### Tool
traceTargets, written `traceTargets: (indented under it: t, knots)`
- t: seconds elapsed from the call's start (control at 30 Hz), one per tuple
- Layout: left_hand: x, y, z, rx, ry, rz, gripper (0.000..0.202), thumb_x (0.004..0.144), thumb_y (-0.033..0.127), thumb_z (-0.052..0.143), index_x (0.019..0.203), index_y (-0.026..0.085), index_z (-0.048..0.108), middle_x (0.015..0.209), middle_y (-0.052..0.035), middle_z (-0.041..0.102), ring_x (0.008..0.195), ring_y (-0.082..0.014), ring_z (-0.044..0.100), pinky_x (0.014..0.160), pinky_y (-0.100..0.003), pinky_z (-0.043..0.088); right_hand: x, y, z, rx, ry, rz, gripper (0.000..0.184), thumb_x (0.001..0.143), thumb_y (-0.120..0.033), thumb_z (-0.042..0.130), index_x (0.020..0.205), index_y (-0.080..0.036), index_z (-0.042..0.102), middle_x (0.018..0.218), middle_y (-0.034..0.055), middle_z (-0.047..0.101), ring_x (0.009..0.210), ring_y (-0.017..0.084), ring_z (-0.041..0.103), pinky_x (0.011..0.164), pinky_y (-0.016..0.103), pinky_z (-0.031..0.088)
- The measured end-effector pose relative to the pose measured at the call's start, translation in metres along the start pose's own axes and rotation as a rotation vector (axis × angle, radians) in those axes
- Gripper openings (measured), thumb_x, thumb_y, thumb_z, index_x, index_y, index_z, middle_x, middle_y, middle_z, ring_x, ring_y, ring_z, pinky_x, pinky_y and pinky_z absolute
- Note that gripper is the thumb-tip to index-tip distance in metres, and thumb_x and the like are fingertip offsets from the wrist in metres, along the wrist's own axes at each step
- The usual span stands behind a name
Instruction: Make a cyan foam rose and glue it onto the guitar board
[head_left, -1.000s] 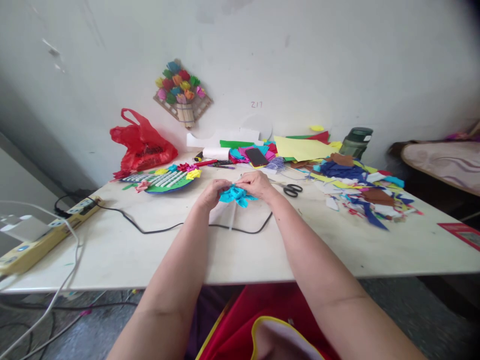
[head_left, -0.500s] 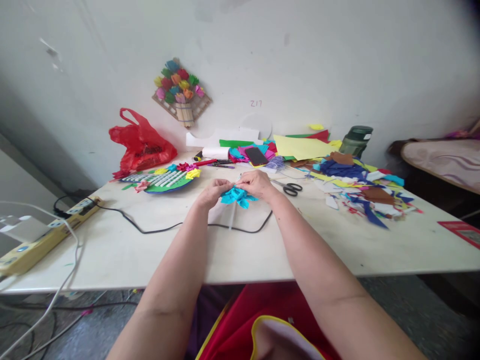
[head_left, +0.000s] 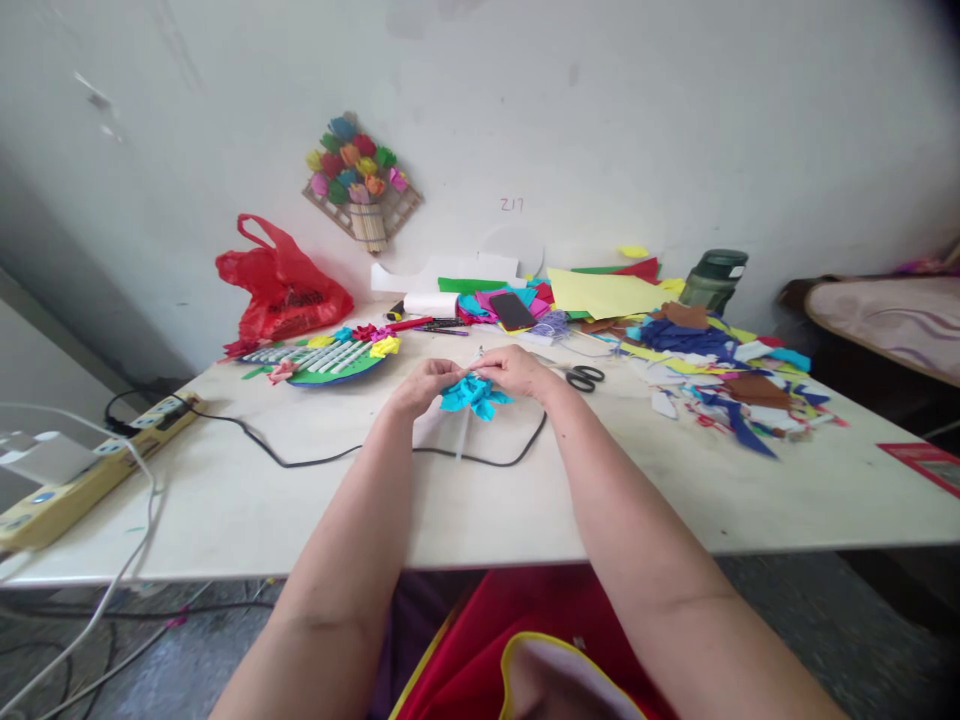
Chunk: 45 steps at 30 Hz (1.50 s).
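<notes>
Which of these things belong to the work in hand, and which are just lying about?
In hand, or probably part of it:
blue paper piece, held by the left hand and right hand
perhaps the scissors and paper scraps

Seemingly just lying about:
phone
red plastic bag
green bottle
power strip

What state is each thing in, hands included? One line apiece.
Left hand: pinching blue paper flower
Right hand: pinching it too
Blue paper flower: petals splayed
Scissors: lying down, open or shut unclear
Phone: lying unlit
Bottle: upright, capped
Red plastic bag: crumpled
Power strip: partly occupied
Paper scraps: heaped
</notes>
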<state>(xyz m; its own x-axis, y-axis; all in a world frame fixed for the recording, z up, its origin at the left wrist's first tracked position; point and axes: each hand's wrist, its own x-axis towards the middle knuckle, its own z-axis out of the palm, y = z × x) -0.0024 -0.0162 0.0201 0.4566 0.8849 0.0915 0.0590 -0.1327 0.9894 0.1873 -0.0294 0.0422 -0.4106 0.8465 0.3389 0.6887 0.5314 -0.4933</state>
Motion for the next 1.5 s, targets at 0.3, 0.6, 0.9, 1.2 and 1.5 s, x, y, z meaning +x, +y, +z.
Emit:
traceTargets:
  t: [0.3, 0.6, 0.9, 1.2, 1.5]
  knots:
    - [0.001, -0.001, 0.000, 0.022, 0.016, 0.022, 0.033, 0.058, 0.041, 0.074, 0.067, 0.011, 0.063, 0.055, -0.0008, 0.056, 0.049, -0.0087, 0.048, 0.049, -0.022, 0.035, 0.001, -0.003, -0.002, -0.188, -0.069, -0.039, 0.024, 0.082, -0.030, 0.052, 0.094, -0.024, 0.073, 0.092, 0.0031, 0.067, 0.082, 0.015, 0.057, 0.065, 0.022, 0.037]
    - [0.002, -0.006, -0.003, -0.013, 0.012, -0.005, 0.035, 0.060, 0.044, 0.073, 0.065, 0.011, 0.061, 0.051, 0.0008, 0.052, 0.045, -0.0067, 0.042, 0.044, -0.020, 0.030, 0.001, -0.008, -0.004, -0.268, -0.018, -0.051, 0.021, 0.082, -0.028, 0.055, 0.091, -0.022, 0.073, 0.091, 0.0039, 0.065, 0.081, 0.015, 0.057, 0.065, 0.024, 0.036]
    - [0.000, -0.004, -0.001, -0.040, -0.016, -0.044, 0.038, 0.060, 0.047, 0.072, 0.061, 0.012, 0.058, 0.049, 0.0017, 0.048, 0.044, -0.0061, 0.040, 0.044, -0.020, 0.026, 0.001, -0.008, -0.003, -0.293, 0.024, -0.058, 0.019, 0.081, -0.027, 0.056, 0.089, -0.023, 0.073, 0.093, 0.0034, 0.066, 0.084, 0.015, 0.058, 0.065, 0.024, 0.037]
    - [-0.002, -0.004, -0.002, -0.041, -0.014, -0.042, 0.041, 0.057, 0.049, 0.073, 0.057, 0.012, 0.056, 0.046, 0.0028, 0.046, 0.042, -0.0053, 0.037, 0.043, -0.021, 0.023, 0.004, -0.002, 0.002, -0.228, 0.022, -0.089, 0.018, 0.080, -0.026, 0.057, 0.087, -0.023, 0.074, 0.091, 0.0027, 0.066, 0.082, 0.015, 0.058, 0.066, 0.024, 0.039]
    - [0.000, -0.003, 0.001, 0.018, 0.035, -0.010, 0.039, 0.057, 0.048, 0.073, 0.062, 0.012, 0.059, 0.049, 0.0017, 0.051, 0.045, -0.0071, 0.042, 0.046, -0.022, 0.030, 0.003, 0.012, 0.000, -0.028, -0.014, -0.097, 0.022, 0.079, -0.025, 0.055, 0.090, -0.021, 0.073, 0.088, 0.0042, 0.065, 0.079, 0.015, 0.058, 0.067, 0.023, 0.041]
